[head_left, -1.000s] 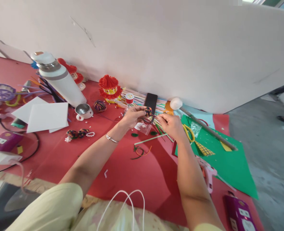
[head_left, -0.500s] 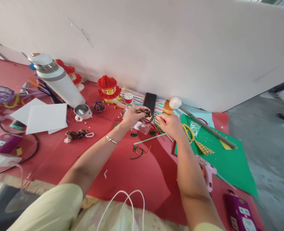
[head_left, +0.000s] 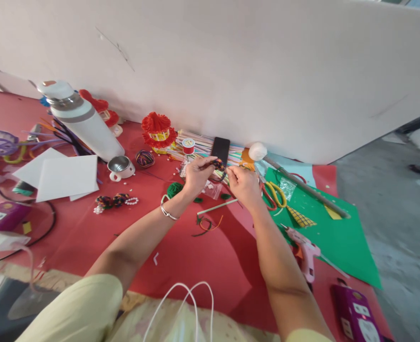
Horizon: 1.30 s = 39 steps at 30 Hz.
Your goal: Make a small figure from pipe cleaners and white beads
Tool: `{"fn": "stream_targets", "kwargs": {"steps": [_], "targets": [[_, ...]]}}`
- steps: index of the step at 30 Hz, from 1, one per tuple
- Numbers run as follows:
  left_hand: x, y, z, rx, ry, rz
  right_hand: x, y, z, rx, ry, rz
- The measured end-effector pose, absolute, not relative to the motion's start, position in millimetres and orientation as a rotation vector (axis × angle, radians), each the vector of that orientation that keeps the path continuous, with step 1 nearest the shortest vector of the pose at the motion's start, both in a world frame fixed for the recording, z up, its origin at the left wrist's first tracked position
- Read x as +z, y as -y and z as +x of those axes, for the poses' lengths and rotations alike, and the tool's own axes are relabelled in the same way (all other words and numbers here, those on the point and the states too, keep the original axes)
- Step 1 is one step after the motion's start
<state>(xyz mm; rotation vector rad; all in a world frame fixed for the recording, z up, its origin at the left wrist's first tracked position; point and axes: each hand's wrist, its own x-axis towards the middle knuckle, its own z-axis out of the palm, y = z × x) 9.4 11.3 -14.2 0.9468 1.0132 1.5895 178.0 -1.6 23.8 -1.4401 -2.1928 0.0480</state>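
Observation:
My left hand (head_left: 197, 174) pinches a small bundle of dark multicoloured yarn (head_left: 218, 165) above the middle of the red table. Close on its right, my right hand (head_left: 244, 184) has thumb and fingertips pressed together at the bundle's edge, on what looks like a yarn end. Below them lie a clear packet with white bits (head_left: 212, 189), a pale green stick (head_left: 217, 207) and loose yarn scraps (head_left: 207, 225). A green yarn ball (head_left: 175, 189) sits beside my left wrist. Further left rests a yarn piece with white beads (head_left: 114, 201).
Behind my hands are a phone (head_left: 220, 150), a red thread spool (head_left: 188, 146) and pale sticks. On the left stand a white bottle (head_left: 83, 123) and a cup (head_left: 120, 167). To the right are scissors (head_left: 277, 194), a pink glue gun (head_left: 304, 249) and a green sheet (head_left: 352, 247).
My right hand has shifted slightly left, closer to the left hand, and its fingers have curled in more. The green yarn ball and the scissors' red handle show more now.

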Motion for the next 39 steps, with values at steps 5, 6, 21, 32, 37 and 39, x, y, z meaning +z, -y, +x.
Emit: {"fn": "stream_targets", "kwargs": {"steps": [5,6,21,32,37,39], "targets": [[-18,-9,13,1.645,-0.986,0.931,18,7,169,0.002,2.101,-1.450],[-18,-9,14,1.650,-0.972,0.945,18,8,168,0.002,2.098,-1.443],[12,-16,-12,1.663,-0.688,0.863,36,8,177,0.650,1.960,-1.110],[20,-11,-13,1.396,-0.790,0.778,34,7,174,0.400,2.019,-1.202],[22,-10,-12,1.406,-0.791,0.696,28,3,175,0.464,2.008,-1.167],[24,-9,-14,1.364,-0.770,0.677,27,1,175,0.521,1.957,-1.189]]}}
